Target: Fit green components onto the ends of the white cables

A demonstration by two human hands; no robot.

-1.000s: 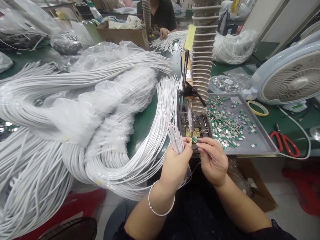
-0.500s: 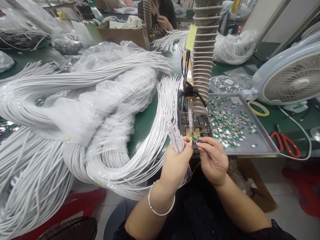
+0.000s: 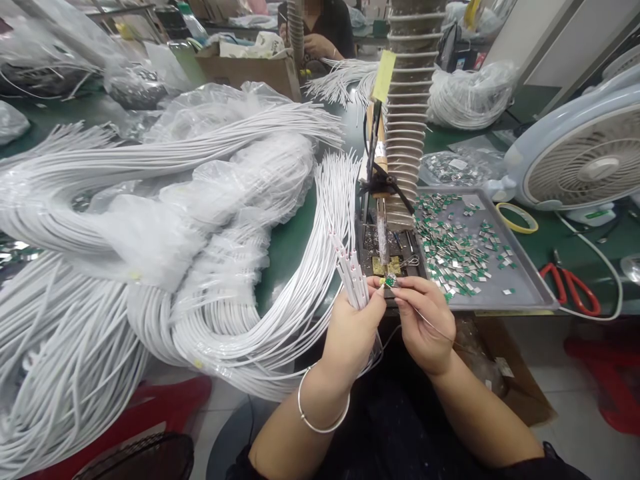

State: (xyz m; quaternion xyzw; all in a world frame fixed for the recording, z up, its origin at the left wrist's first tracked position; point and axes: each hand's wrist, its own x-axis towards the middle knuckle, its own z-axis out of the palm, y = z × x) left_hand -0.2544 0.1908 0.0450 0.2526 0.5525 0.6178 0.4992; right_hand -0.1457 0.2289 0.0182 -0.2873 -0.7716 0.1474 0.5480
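Note:
My left hand (image 3: 354, 330) is shut on a bundle of white cables (image 3: 347, 270), whose ends have red marks and point up and away from me. My right hand (image 3: 425, 323) pinches a tiny green-and-silver circuit piece (image 3: 390, 282) against the cable ends, and a thin wire trails from that hand. Just above the piece, a soldering iron (image 3: 383, 237) points down, its tip close to the piece and a brass-coloured pad (image 3: 387, 267). Fingers hide part of the piece's underside.
Huge coils of white cable in plastic bags (image 3: 150, 213) fill the bench on the left. A metal tray of green-and-silver pieces (image 3: 480, 257) stands to the right, beyond it a fan (image 3: 585, 157), yellow tape and red-handled scissors (image 3: 570, 288). A ribbed duct (image 3: 407, 113) rises behind the iron, and a co-worker (image 3: 315, 27) sits beyond.
My hands stay almost still, with the small piece held at the cable ends. The co-worker's hand has risen slightly.

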